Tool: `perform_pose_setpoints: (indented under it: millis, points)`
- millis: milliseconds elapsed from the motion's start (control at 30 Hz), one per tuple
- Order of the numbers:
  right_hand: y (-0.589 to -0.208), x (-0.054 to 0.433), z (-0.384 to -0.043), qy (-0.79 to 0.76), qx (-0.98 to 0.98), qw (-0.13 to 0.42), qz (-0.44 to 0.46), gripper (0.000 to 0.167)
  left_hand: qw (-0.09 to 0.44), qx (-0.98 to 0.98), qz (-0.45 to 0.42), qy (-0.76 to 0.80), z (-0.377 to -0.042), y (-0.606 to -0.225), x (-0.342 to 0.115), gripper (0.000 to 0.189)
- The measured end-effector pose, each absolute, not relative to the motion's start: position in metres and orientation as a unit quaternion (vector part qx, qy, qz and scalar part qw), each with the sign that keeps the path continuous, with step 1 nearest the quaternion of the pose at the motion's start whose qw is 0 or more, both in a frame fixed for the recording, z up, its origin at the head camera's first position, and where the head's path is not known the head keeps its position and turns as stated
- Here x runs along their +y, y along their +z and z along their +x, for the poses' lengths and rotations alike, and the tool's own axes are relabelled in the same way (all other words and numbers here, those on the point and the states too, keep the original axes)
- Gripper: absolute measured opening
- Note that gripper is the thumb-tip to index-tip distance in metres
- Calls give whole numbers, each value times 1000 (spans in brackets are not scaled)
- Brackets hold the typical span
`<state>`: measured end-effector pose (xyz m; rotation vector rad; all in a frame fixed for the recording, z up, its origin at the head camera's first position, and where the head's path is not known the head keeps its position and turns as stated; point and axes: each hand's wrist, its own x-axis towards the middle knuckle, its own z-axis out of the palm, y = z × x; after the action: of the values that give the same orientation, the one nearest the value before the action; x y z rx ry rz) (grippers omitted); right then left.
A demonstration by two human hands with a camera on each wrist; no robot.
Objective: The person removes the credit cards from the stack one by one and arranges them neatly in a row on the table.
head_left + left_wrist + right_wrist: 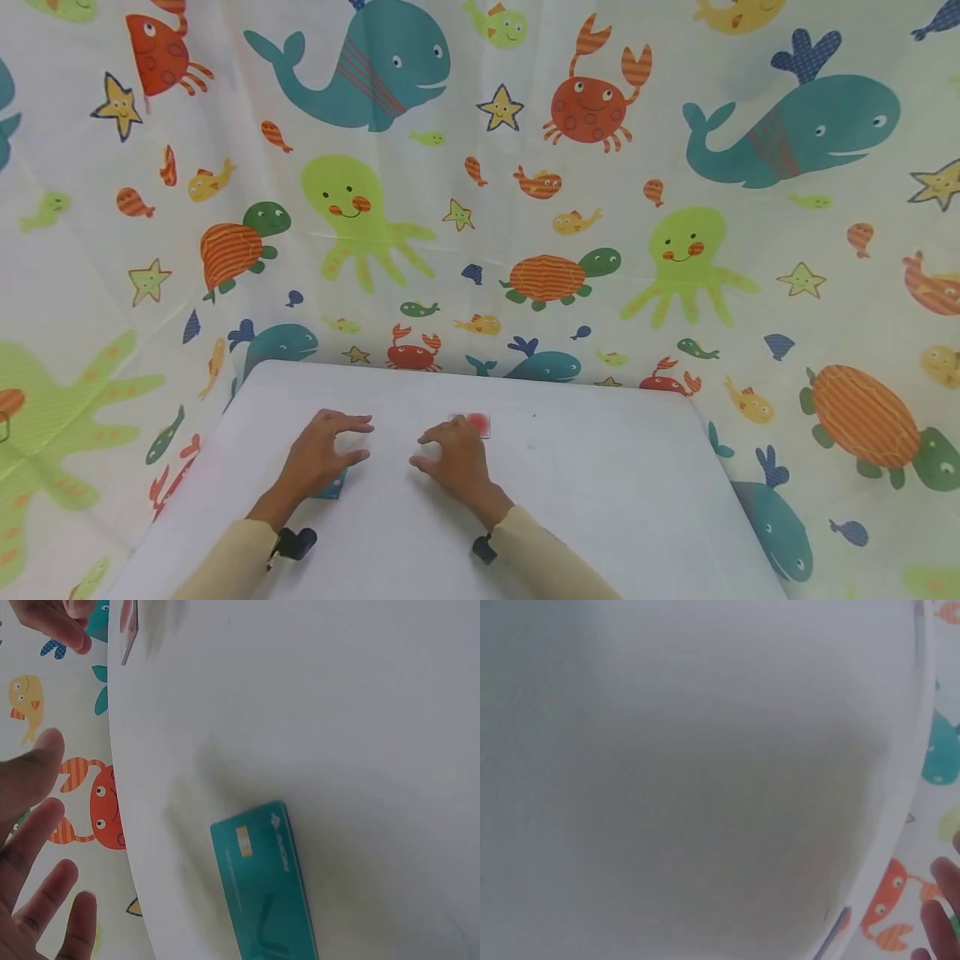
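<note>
Bare hands above a white table (615,492), seen from the head and both wrists. At far left, a sea-creature cloth (60,283) hangs beside the table. Next comes the left hand (318,450), its thumb and fingers parted in a loose C and holding nothing. A teal card (330,487) lies flat on the table beneath this hand, partly hidden from the head camera; the left wrist view shows its chip-like patch and pale lettering, with the fingers clear of it. Bare tabletop separates the two hands, whose fingertips face each other. The right hand (459,458) is likewise empty—fingers gently bent, thumb apart. Just beyond it, partly covered in the head view, lies a small red-marked card (480,426) on the table.

Handling note: both pieces look thin, so a fingertip pinch at opposite edges should suit them better than a grasp from above. A flat card may resist lifting; sliding it to the table's rim would probably free an edge. Light pressure seems wise—pressing hard could make a card skid.
</note>
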<state>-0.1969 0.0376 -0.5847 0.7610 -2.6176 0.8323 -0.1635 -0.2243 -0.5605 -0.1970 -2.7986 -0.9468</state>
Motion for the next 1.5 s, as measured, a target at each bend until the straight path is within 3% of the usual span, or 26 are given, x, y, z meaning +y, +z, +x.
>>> perform_pose_setpoints:
  millis: [367, 733, 1133, 1500]
  points:
    - [-584, 55, -201, 289, -905, 169, 262, 30, 86, -939, -64, -327, -173, -562, -206, 41]
    - [-581, 70, -205, 303, -916, 130, 228, 32, 92, -934, -80, -335, -181, -564, -189, 40]
    - [-583, 89, -211, 310, -915, 139, 217, 31, 96, -927, -84, -353, -187, -567, -176, 37]
    - [-584, 108, -218, 310, -923, 135, 184, 40, 103, -925, -92, -354, -193, -569, -164, 34]
